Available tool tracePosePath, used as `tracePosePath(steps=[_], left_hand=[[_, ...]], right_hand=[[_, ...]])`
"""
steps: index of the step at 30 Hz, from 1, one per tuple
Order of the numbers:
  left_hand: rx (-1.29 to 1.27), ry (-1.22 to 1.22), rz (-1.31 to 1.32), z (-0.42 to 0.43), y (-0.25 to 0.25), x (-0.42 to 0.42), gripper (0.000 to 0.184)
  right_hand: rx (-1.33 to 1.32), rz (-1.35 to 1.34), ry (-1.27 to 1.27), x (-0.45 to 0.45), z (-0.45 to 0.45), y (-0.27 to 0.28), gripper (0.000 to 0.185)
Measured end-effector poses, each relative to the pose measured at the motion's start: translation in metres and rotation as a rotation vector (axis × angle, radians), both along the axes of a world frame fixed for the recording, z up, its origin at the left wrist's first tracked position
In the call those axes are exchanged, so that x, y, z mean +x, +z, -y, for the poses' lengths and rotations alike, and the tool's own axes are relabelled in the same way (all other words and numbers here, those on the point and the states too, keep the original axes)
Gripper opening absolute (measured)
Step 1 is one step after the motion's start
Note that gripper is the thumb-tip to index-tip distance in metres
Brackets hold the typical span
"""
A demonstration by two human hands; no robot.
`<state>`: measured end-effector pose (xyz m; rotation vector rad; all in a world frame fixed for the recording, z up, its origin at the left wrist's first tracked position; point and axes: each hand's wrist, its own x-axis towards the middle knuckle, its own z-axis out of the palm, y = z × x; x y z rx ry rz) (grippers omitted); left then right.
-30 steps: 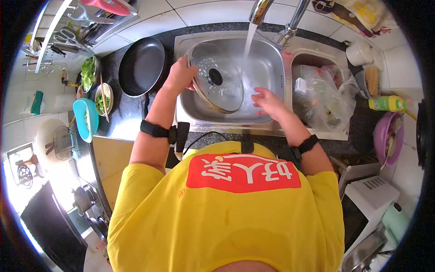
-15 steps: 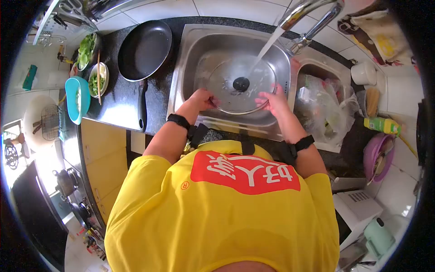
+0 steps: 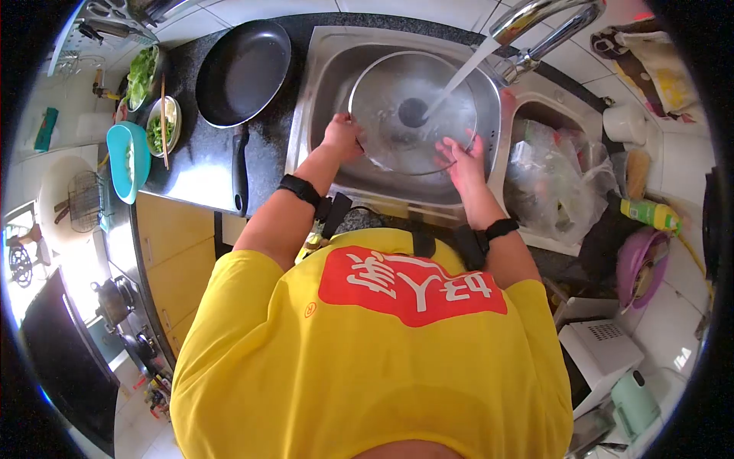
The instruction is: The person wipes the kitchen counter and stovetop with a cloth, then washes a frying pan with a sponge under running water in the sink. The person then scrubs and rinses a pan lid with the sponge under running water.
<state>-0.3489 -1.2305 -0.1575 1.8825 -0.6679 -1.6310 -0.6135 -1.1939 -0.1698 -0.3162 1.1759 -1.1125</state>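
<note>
A round glass lid (image 3: 382, 145) with a metal rim and a dark central knob (image 3: 413, 112) is held in the large steel sink basin (image 3: 325, 88). Water from the faucet (image 3: 544, 23) falls on it near the knob. My left hand (image 3: 342, 138) grips the rim at its left side, fingers partly hidden behind the edge. At the lower right of the rim is my right hand (image 3: 461, 158), its thumb and fingers around the edge and slightly blurred.
A black frying pan (image 3: 243, 75) lies left of the sink. Further left are a turquoise basin (image 3: 120, 164) and a bowl of chopped greens (image 3: 170, 138) with chopsticks. Plastic bags (image 3: 554, 180) fill the small right basin. A purple basin (image 3: 641, 268) stands far right.
The lid has moved from the left part of the basin to the middle, under the water stream. My right hand has come onto its rim. The view has shifted.
</note>
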Motion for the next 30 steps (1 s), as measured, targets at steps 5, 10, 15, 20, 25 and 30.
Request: tracePosePath(steps=[5,10,15,20,25,30], left_hand=[[-0.192,-0.076,0.070,-0.001,0.034,0.017,0.028],[-0.194,-0.320,0.271,-0.001,0.073,0.026,0.017],[0.089,-0.288,0.015,-0.002,0.050,0.035,0.013],[-0.603,-1.309,0.198,-0.020,0.021,0.034,0.003],[0.210,-0.163,-0.386,-0.017,-0.020,-0.005,0.027],[0.062,-0.720,0.301,0.002,-0.001,-0.008,0.043]], right_hand=[[0.145,0.281,-0.036,0.011,0.006,0.002,0.042],[0.329,0.329,-0.004,0.019,0.002,-0.003,0.044],[0.372,0.240,0.135,0.005,0.003,0.012,0.049],[0.249,-0.040,0.211,-0.009,0.008,0.045,0.050],[0.029,-0.333,0.147,-0.010,0.014,0.065,0.052],[0.044,-0.245,0.120,-0.017,0.024,0.072,0.054]])
